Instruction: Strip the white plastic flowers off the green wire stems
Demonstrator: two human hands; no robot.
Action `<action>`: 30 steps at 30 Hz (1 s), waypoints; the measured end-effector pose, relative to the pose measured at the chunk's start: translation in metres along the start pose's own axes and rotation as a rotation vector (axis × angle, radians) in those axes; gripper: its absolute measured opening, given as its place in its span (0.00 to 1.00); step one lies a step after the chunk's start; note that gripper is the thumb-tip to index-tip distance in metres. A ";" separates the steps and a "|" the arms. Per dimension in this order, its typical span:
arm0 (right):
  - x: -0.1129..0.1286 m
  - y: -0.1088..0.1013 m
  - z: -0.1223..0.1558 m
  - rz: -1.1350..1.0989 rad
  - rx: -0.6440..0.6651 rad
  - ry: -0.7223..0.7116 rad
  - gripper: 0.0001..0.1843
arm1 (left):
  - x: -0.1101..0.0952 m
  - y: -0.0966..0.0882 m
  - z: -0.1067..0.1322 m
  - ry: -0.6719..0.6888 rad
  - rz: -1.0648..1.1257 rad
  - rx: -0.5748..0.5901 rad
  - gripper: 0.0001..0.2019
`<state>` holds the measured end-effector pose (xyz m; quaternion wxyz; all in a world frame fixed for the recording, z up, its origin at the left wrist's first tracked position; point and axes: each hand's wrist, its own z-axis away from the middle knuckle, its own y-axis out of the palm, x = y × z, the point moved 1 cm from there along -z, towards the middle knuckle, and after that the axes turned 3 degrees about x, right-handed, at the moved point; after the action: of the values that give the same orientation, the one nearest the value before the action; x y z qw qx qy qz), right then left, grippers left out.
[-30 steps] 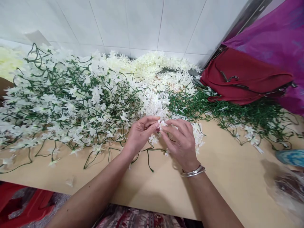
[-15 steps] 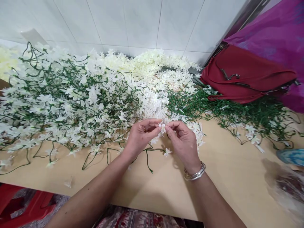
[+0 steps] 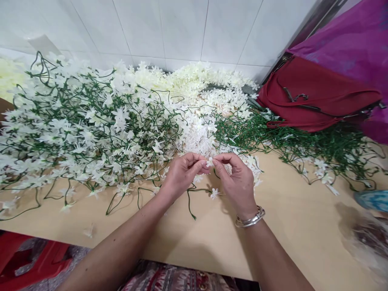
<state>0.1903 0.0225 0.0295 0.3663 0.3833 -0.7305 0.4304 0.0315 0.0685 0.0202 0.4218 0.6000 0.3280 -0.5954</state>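
Observation:
Between my two hands, over the front of the flower pile, is a small white artificial flower (image 3: 209, 162). My left hand (image 3: 184, 169) pinches it from the left with thumb and forefinger. From the other side, the thumb and forefinger of my right hand (image 3: 235, 173) pinch it too. Just below lies a green stem (image 3: 189, 204) with a white blossom (image 3: 214, 193) on the table. White flower pieces with thin stamens (image 3: 197, 135) are heaped right behind my fingers.
A large heap of white flowers on green stems (image 3: 91, 125) covers the left. Cream blossoms (image 3: 194, 76) lie along the tiled wall. Bare green stems (image 3: 321, 145) spread at right beneath a red bag (image 3: 315, 93). A plastic bag (image 3: 366, 238) sits at the right edge; a red stool (image 3: 45, 258) stands lower left.
Both hands stay close together with the small flower between their fingertips. The flower has turned a little, and the view has shifted slightly.

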 end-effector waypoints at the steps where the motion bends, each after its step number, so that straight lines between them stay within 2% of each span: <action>1: 0.001 0.000 0.000 0.024 -0.008 -0.017 0.01 | 0.000 0.000 0.000 0.001 -0.003 -0.002 0.16; 6: 0.004 0.001 0.000 0.062 -0.013 -0.110 0.05 | 0.001 0.001 -0.001 0.023 0.040 -0.005 0.19; 10: 0.002 0.002 0.000 -0.080 0.051 0.006 0.10 | 0.000 0.000 -0.001 0.042 0.040 -0.002 0.19; 12: 0.000 0.003 0.000 -0.158 0.051 0.071 0.09 | 0.000 0.000 0.000 0.076 -0.019 -0.011 0.17; 16: 0.000 0.001 -0.002 -0.213 -0.009 0.095 0.04 | 0.000 -0.001 0.001 0.155 -0.122 -0.037 0.12; 21: -0.004 -0.008 -0.007 -0.052 -0.157 0.032 0.02 | -0.003 -0.003 -0.002 0.128 0.102 -0.201 0.16; 24: -0.009 -0.008 -0.008 0.109 -0.038 -0.049 0.05 | -0.007 -0.004 -0.003 0.123 0.199 -0.240 0.16; 27: -0.014 -0.002 -0.005 0.282 0.127 -0.145 0.11 | -0.007 -0.003 -0.003 0.139 0.206 -0.248 0.15; 30: -0.017 0.006 -0.004 0.418 0.234 -0.186 0.15 | -0.004 -0.001 -0.003 0.161 0.203 -0.248 0.14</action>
<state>0.1936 0.0323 0.0138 0.1538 0.3018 -0.7698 0.5410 0.0315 0.0726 0.0236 0.5228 0.6191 0.3693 -0.4550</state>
